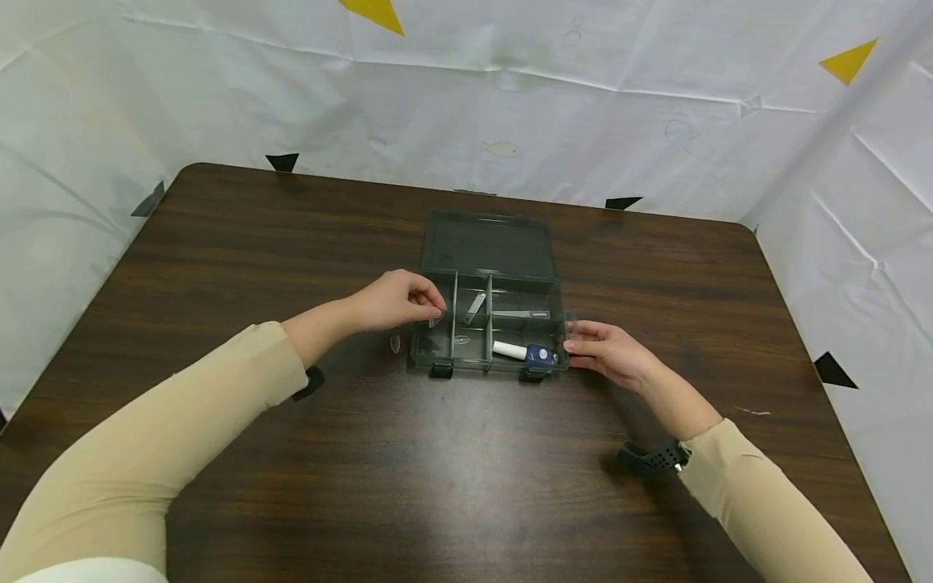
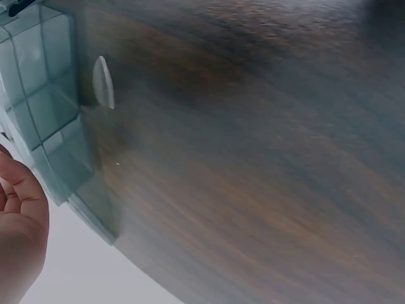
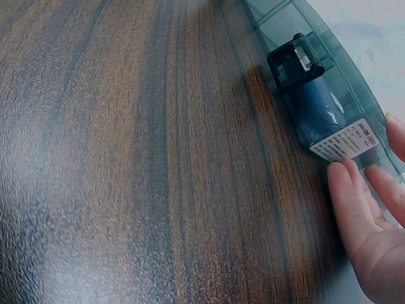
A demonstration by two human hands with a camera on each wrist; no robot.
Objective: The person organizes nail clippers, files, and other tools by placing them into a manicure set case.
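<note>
Two hands work at the open compartment box (image 1: 490, 324) on the bench (image 1: 466, 453). The left hand (image 1: 397, 300) hovers at the box's left edge, fingertips pinched on a small clear oval piece (image 1: 436, 321) over the leftmost compartment. A second oval piece (image 1: 395, 343) lies on the bench just below that hand. The right hand (image 1: 608, 352) has its fingers laid fairly straight against the box's right wall, steadying it beside the white-and-blue tube (image 1: 525, 352). Best to keep that bracing firm and lower the pinched piece straight between the dividers, I judge.
</note>
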